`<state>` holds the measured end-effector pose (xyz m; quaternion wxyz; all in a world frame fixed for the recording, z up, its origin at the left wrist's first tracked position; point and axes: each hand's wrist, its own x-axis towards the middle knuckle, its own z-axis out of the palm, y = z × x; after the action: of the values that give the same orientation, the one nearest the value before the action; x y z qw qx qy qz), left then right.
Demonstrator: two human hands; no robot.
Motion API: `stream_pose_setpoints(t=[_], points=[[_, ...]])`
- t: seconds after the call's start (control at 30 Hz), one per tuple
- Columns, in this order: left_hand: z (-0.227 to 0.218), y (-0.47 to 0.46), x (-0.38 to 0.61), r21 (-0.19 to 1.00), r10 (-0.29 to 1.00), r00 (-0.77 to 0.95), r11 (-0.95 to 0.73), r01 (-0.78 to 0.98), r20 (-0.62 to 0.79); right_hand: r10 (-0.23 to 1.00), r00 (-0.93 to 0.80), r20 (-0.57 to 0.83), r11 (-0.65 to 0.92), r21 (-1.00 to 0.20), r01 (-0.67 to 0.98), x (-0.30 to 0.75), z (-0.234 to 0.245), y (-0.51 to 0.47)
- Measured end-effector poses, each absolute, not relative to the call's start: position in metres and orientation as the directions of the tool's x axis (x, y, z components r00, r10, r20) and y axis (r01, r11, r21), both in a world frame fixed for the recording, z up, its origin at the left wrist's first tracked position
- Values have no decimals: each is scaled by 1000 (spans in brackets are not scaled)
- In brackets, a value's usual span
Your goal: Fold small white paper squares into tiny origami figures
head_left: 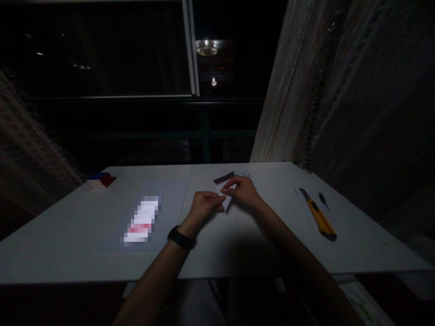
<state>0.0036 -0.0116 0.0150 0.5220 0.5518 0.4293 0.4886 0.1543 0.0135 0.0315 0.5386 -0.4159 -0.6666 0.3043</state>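
Both hands meet over the middle of a white table (238,244) in dim light. My left hand (204,206), with a black watch on its wrist, pinches the lower left part of a small white piece of paper (225,190) that has a dark strip along its top edge. My right hand (243,189) grips the same paper from the right, fingers curled on it. The paper is held just above the tabletop, partly hidden by the fingers.
A yellow utility knife (319,218) lies on the right of the table, a small dark object (323,200) beside it. A grey sheet (149,217) with a blurred item lies left. A red-and-blue block (100,179) sits at the far left corner. Curtains hang right; a dark window is behind.
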Motion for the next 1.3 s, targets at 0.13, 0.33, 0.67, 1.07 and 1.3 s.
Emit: stream_pose_setpoints(t=[0.13,0.33,0.67,1.07,1.3], points=[[13,-12,4,996,985,158,-63,-65,73,882,-102,460,471,-852,228,156,29,17],[14,-13,5,993,988,127,-81,-84,92,895,-101,435,446,-882,156,154,29,16],[4,1,-3,969,968,-189,-194,-151,165,962,-264,-63,-68,-998,-8,138,8,2],[4,0,0,965,970,-182,-193,-177,160,946,-319,-52,-58,-998,-8,139,3,6],[1,1,1,980,962,-220,-185,-80,164,944,-322,-69,-75,-997,-5,137,0,9]])
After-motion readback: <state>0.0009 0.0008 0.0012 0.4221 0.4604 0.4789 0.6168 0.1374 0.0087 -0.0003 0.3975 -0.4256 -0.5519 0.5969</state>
